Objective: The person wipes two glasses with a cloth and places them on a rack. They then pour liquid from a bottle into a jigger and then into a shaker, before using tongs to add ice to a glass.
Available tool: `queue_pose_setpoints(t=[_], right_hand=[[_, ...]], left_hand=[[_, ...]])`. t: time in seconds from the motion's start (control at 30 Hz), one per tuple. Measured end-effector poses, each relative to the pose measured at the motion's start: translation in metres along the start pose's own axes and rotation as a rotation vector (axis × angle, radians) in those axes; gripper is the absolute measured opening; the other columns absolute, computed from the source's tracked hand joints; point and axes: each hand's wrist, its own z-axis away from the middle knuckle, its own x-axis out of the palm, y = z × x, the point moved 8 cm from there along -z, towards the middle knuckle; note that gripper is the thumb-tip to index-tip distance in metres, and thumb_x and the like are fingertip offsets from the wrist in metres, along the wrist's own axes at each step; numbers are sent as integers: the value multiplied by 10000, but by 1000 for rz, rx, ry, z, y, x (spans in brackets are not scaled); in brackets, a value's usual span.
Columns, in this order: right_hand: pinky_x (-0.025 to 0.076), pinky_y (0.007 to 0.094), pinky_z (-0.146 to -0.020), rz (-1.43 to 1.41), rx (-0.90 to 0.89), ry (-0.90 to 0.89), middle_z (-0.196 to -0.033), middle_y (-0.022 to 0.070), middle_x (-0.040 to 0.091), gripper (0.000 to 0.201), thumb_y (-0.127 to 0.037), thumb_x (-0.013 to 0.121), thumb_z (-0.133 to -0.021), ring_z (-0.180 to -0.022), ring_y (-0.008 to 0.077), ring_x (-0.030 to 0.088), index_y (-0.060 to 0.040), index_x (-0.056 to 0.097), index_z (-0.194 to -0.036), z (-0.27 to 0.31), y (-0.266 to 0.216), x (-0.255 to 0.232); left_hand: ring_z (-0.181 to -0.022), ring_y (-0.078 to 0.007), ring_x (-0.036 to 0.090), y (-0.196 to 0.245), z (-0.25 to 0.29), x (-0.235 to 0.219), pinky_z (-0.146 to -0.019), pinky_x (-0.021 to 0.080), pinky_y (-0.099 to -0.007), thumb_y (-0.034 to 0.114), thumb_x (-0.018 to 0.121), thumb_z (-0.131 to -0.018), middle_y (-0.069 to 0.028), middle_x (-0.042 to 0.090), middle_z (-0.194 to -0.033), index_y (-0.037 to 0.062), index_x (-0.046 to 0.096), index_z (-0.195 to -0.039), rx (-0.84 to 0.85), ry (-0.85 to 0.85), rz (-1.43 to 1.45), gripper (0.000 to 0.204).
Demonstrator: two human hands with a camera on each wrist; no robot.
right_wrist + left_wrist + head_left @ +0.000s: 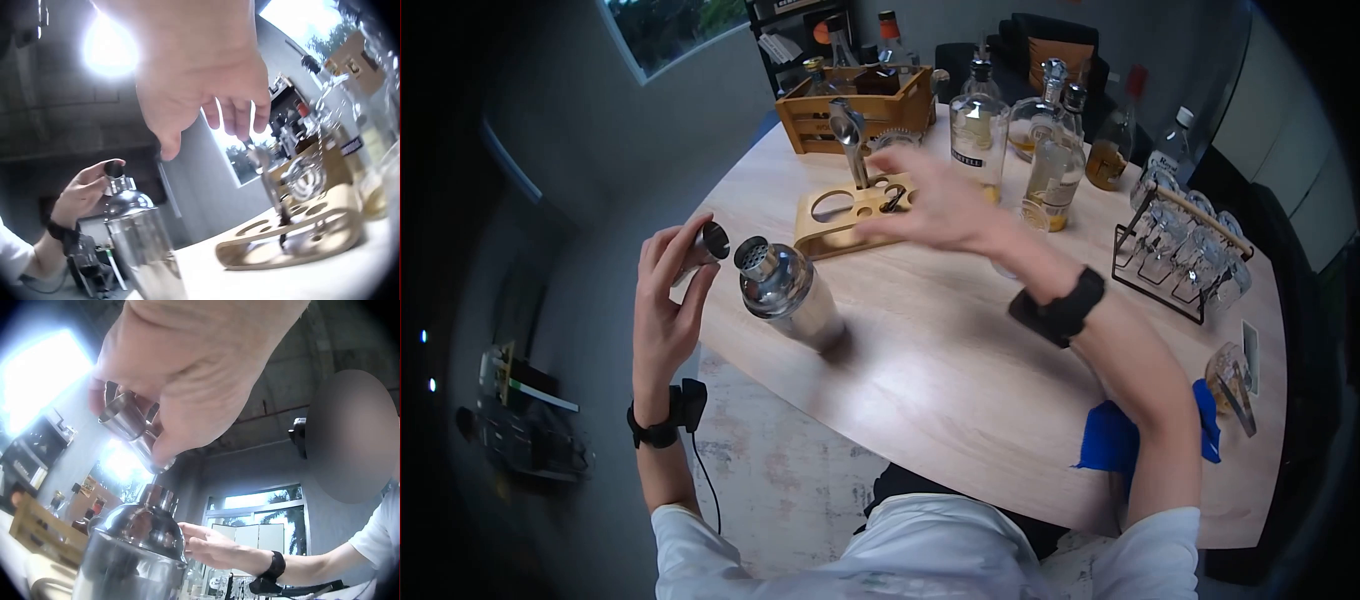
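My left hand (662,300) pinches a metal double-ended jigger (130,422) between thumb and fingers, tilted beside and above the shaker's top. The silver cocktail shaker (792,292) stands on the table with its cap off, the strainer holes showing. Blurred in the head view, my right hand (940,205) hangs over the wooden bar-tool stand (812,240) with fingers spread and nothing in them. Upright in the stand is a metal bar tool (850,140), close to those fingertips. A coil-rimmed strainer (306,180) shows near it in the right wrist view.
Behind the stand is a wooden crate (800,125) of bottles. Several liquor bottles, one a clear labelled bottle (977,135), stand at the back. A rack of glasses (1190,250) is at the right, near a blue cloth (1108,438) and a glass jar with tongs (1228,380).
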Motion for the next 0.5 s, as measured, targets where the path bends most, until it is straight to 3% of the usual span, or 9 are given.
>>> queue_pose_setpoints(t=[0.1, 0.23, 0.3, 0.43, 0.5], right_hand=[[390, 399, -1090, -137, -43, -147, -1423, 295, 409, 1160, -559, 838, -637, -1285, 388, 475, 73, 293, -1443, 0, -16, 64], [371, 378, -1107, -260, -41, -178, -1472, 309, 337, 1242, -514, 871, -606, -1308, 400, 453, 68, 196, -1473, 1, -40, 96], [412, 352, -1059, -424, -24, -199, -1377, 285, 456, 1179, -425, 895, -597, -1237, 366, 520, 65, 233, -1440, 2, -42, 109], [456, 336, -984, -536, 67, -255, -1205, 222, 574, 1023, -343, 892, -599, -1118, 306, 589, 56, 344, -1366, 4, -37, 128], [504, 334, -861, -549, 0, -115, -992, 180, 633, 853, -337, 868, -565, -954, 287, 640, 63, 463, -1200, 4, -38, 119]], left_hand=[[-1009, -158, 633, 2, -2, 2, -889, 494, -290, -14, 606, -902, -85, 539, -1204, 88, 589, -1317, 16, -7, -4, 428], [-1010, -166, 632, 13, -3, 0, -875, 509, -312, -40, 603, -886, -95, 531, -1195, 81, 592, -1307, 75, -32, -118, 438], [-1016, -168, 631, 18, -4, 1, -871, 513, -320, -53, 601, -880, -98, 530, -1189, 78, 593, -1304, 82, -53, -109, 444], [-998, -177, 625, 24, -6, 2, -874, 507, -329, -87, 603, -863, -98, 529, -1178, 79, 598, -1297, 120, -64, -164, 465], [-989, -181, 624, 26, -7, 2, -872, 505, -330, -95, 605, -857, -97, 530, -1175, 82, 601, -1294, 134, -61, -175, 470]])
